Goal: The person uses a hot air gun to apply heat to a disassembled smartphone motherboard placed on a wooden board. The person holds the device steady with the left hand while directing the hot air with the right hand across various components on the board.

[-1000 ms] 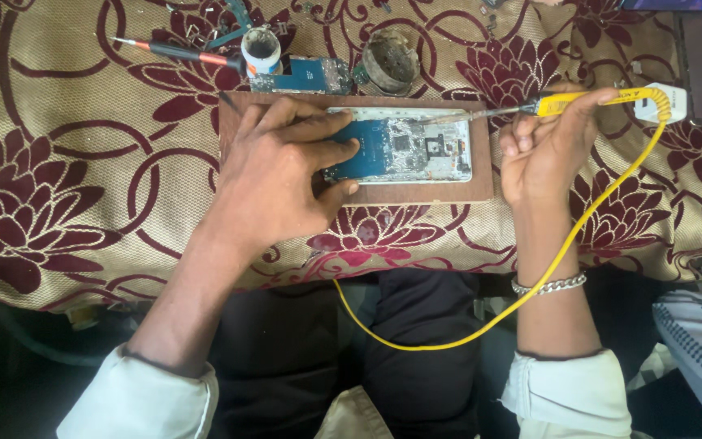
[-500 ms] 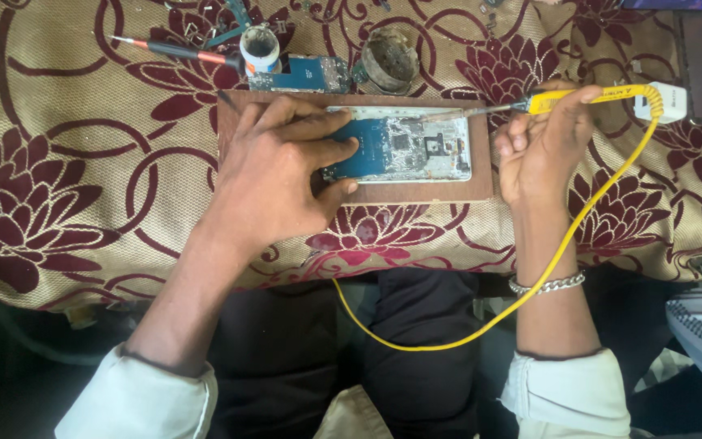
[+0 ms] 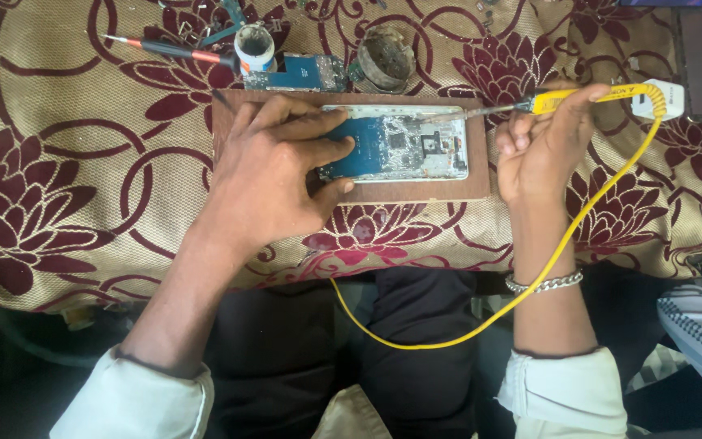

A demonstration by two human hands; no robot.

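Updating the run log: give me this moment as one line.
left hand: pressing blue circuit board on brown wooden board | right hand: holding yellow-handled soldering iron, tip over board | surface: floral cloth

Cream rolled cuffs, dark trousers, silver chain bracelet (image 3: 543, 282).

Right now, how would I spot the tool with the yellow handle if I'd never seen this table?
Find the brown wooden board on the flowered cloth, with an opened phone lying on it. At the board's right end the right hand holds the yellow-handled tool, its metal tip over the phone. Unlike the red-and-black screwdriver lying loose beyond the board, it trails a yellow cord.
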